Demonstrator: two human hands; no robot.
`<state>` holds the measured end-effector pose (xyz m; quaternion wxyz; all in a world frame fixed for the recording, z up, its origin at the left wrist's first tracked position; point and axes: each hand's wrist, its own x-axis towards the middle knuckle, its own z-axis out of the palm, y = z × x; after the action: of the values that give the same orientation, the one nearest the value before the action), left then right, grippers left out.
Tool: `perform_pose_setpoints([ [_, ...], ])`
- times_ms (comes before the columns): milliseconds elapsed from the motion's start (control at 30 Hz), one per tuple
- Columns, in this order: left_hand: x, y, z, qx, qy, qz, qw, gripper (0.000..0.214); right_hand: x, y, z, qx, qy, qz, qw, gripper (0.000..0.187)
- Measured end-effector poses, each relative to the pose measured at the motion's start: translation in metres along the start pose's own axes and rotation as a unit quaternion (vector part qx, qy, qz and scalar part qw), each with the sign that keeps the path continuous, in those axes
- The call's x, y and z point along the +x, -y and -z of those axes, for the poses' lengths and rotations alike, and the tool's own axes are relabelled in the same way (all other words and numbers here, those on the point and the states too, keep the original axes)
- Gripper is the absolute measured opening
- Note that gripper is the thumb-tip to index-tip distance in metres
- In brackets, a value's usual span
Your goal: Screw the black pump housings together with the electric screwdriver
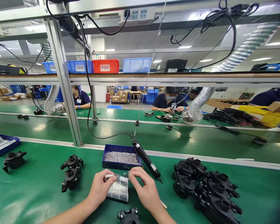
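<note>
A clear divided plastic box (117,190) with small compartments lies on the green mat in front of me. My left hand (100,186) is closed at its upper left corner, thumb and forefinger pinching a slim white piece (110,176). Across from it, my right hand (144,188) is at the box's upper right corner, its thumb and fingertips drawn together. What those fingertips hold, if anything, is too small to make out. Just beyond both hands stands a blue tray (107,165) of small silvery screws (122,157). A black electric screwdriver (146,160) hangs by the tray's right side.
Black pump-like housings (220,189) cluster at right; two more (71,177) stand at left, another (13,161) farther left. One housing (128,216) sits near my wrists. An aluminium post (64,77) rises behind the mat. Co-workers (170,101) sit across the bench.
</note>
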<state>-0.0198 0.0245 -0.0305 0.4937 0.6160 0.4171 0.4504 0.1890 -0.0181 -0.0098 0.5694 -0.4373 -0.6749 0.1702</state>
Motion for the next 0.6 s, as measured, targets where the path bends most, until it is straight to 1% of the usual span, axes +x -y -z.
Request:
perform_pose_setpoints([
  [33, 0.0, -0.001, 0.0, 0.004, 0.002, -0.003, 1.0, 0.036, -0.001, -0.001, -0.002, 0.013, -0.002, -0.015, 1.0, 0.009],
  [67, 0.0, -0.002, 0.0, 0.008, 0.004, -0.007, 1.0, 0.035, -0.002, -0.003, -0.004, 0.024, 0.005, -0.028, 0.999, 0.022],
  [133, -0.002, -0.004, -0.001, 0.02, 0.012, -0.013, 1.0, 0.032, -0.004, -0.005, -0.01, 0.04, 0.029, -0.053, 0.997, 0.056],
  [167, -0.003, -0.004, -0.001, 0.027, 0.018, -0.016, 0.999, 0.031, -0.005, -0.006, -0.013, 0.043, 0.04, -0.061, 0.996, 0.066],
  [200, -0.004, -0.004, -0.002, 0.027, 0.028, -0.017, 0.999, 0.028, -0.006, -0.007, -0.016, 0.041, 0.042, -0.061, 0.996, 0.07],
  [233, -0.005, -0.004, -0.002, 0.019, 0.044, -0.018, 0.999, 0.024, -0.006, -0.008, -0.018, 0.031, 0.038, -0.053, 0.997, 0.071],
  [267, -0.007, -0.004, -0.001, 0.002, 0.065, -0.018, 0.998, 0.027, -0.006, -0.008, -0.019, 0.013, 0.031, -0.033, 0.999, 0.07],
  [367, -0.008, -0.001, 0.002, -0.051, 0.129, -0.005, 0.99, 0.065, -0.004, -0.007, -0.016, -0.045, 0.026, 0.058, 0.997, 0.063],
  [400, -0.008, -0.001, 0.004, -0.052, 0.14, 0.003, 0.989, 0.068, -0.003, -0.006, -0.013, -0.056, 0.029, 0.081, 0.995, 0.061],
  [433, -0.006, 0.0, 0.006, -0.045, 0.144, 0.011, 0.988, 0.063, -0.003, -0.005, -0.011, -0.056, 0.03, 0.09, 0.994, 0.061],
  [467, -0.004, 0.0, 0.009, -0.034, 0.142, 0.017, 0.989, 0.054, -0.003, -0.003, -0.009, -0.043, 0.031, 0.079, 0.995, 0.065],
  [533, 0.001, -0.001, 0.012, -0.015, 0.131, 0.017, 0.991, 0.04, -0.004, -0.001, -0.006, 0.012, 0.028, 0.019, 0.999, 0.079],
  [600, 0.004, -0.003, 0.013, 0.002, 0.115, 0.002, 0.993, 0.036, -0.006, -0.002, -0.007, 0.087, 0.028, -0.054, 0.994, 0.088],
])
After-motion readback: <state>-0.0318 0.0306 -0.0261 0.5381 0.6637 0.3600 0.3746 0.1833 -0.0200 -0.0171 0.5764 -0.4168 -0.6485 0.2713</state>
